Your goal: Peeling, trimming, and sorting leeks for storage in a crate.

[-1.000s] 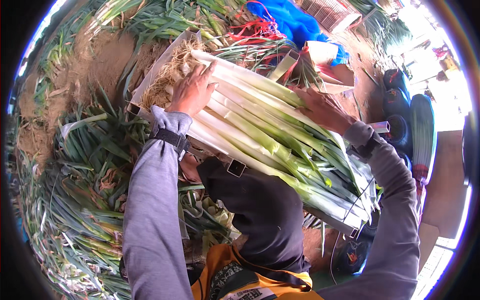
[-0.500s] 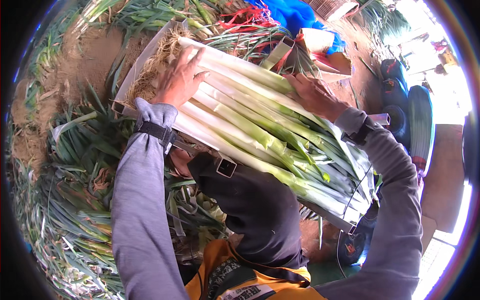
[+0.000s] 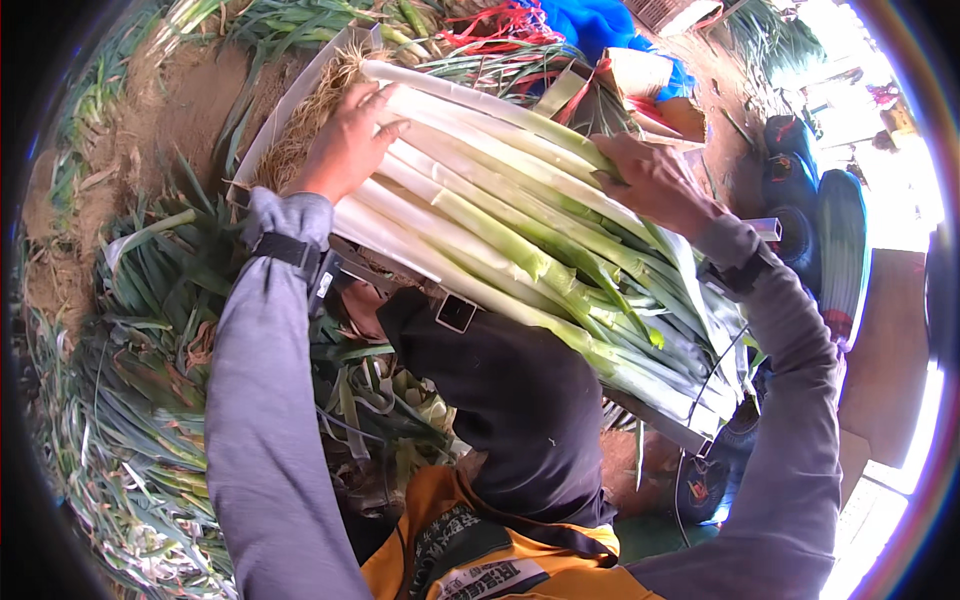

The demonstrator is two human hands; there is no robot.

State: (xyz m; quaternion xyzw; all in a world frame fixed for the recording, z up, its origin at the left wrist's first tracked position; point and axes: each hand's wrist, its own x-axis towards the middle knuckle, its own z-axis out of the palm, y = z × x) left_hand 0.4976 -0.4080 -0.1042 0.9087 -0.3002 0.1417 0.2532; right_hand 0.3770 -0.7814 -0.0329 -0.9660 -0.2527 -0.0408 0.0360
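Leeks with white shanks and green tops lie side by side in a slanting metal trough, their brown roots gathered at the upper left. My left hand rests on the white shanks beside the roots, its fingers stretched out and apart. On the far side, my right hand has its fingers and thumb curled around the outermost leek where it turns green. The palm side of the right hand is hidden. A thin dark cord crosses the green tops at the lower right.
Loose leeks and leaves cover the ground at left. Beyond the trough are red ties, blue sheeting and a cardboard box. A wrapped leek bundle stands at right. My knee is below the trough.
My left hand has shifted slightly left toward the root ends. My right hand has moved a little right and down along the far edge. The leeks stay in the trough.
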